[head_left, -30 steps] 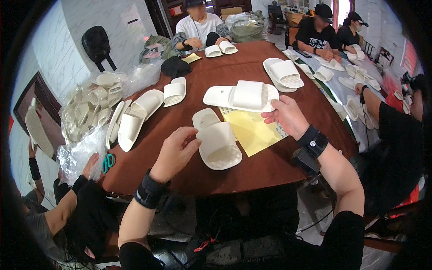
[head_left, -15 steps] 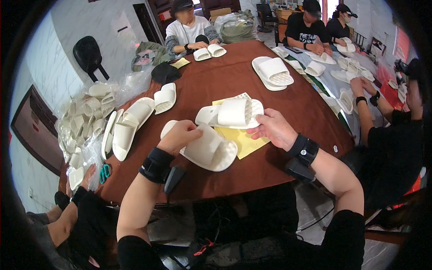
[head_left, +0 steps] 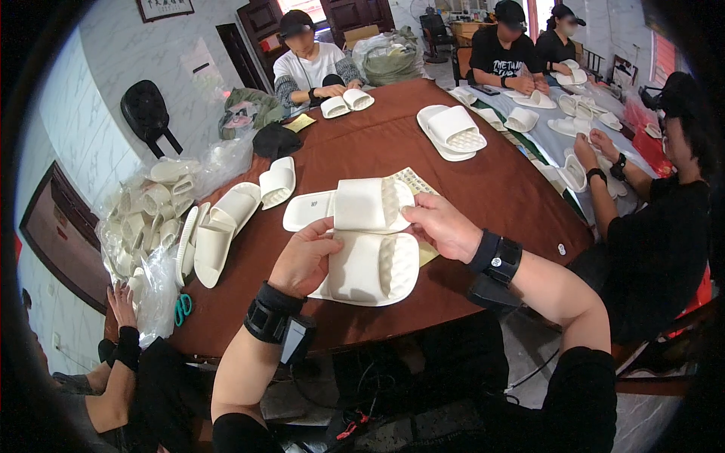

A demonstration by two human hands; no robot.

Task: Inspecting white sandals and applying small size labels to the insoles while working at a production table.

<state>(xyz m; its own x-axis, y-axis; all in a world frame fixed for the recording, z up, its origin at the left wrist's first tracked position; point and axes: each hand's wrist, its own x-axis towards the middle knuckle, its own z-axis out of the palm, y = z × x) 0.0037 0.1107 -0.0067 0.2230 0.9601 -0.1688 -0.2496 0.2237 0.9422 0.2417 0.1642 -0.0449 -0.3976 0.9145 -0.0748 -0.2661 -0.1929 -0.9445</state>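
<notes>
Two cream-white slide slippers lie side by side in my hands, toes pointing right. My left hand (head_left: 306, 260) is closed on the nearer slipper (head_left: 370, 268), its thumb over the edge of the strap. Fingers of my right hand (head_left: 447, 228) pinch the farther slipper (head_left: 370, 204) near its toe. Bumpy footbeds show at both toe ends, and the farther one has a small dark mark on its heel. The two slippers touch or nearly touch along their long edges. Under them, a yellow sheet (head_left: 429, 254) is mostly hidden.
Brown cloth covers the table (head_left: 340, 143). A slipper pair (head_left: 451, 132) sits at the far right; more slippers (head_left: 226, 219) lie to the left, beside a clear bag of slippers (head_left: 147, 208) and teal scissors (head_left: 183, 308). Several people work around the tables.
The nearer slipper has swung level and come up alongside the farther one, which has shifted left. At the left, another person's hand has moved up by the plastic bag.
</notes>
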